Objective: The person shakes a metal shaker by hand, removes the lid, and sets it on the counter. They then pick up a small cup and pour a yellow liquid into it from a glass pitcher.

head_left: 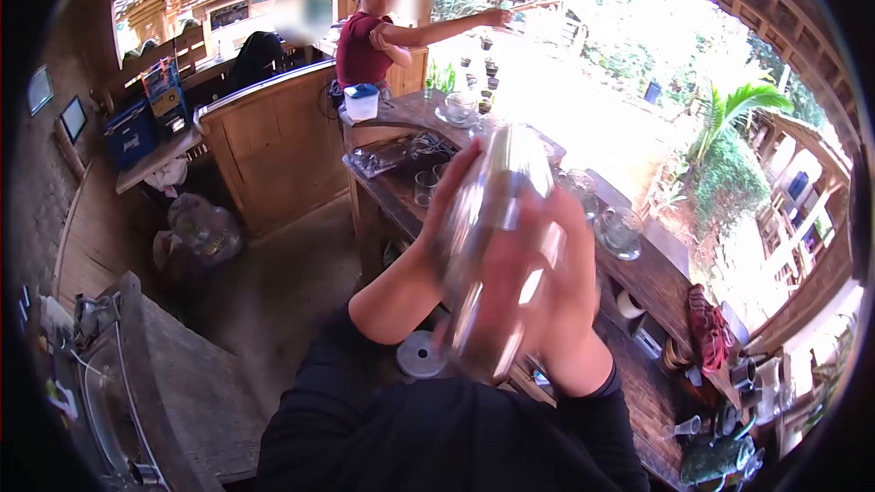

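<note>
A shiny metal shaker [497, 264], blurred by motion, is held up between my two hands, tilted, close in front of my chest. My left hand [447, 210] wraps round its left side, fingers near the upper part. On the other side my right hand [565, 264] grips it, its fingers partly smeared by motion. Beyond the shaker, glass cups [620, 230] stand on the wooden counter [670, 287]. Another glass [426, 187] is on the lower shelf, left of my left hand.
A person [365, 46] in a red shirt stands behind the counter with one arm stretched out. A white tub [362, 102] sits near them. At the left are a metal sink [109, 401] and a plastic bag [204, 228]; a red cloth [711, 328] lies at right.
</note>
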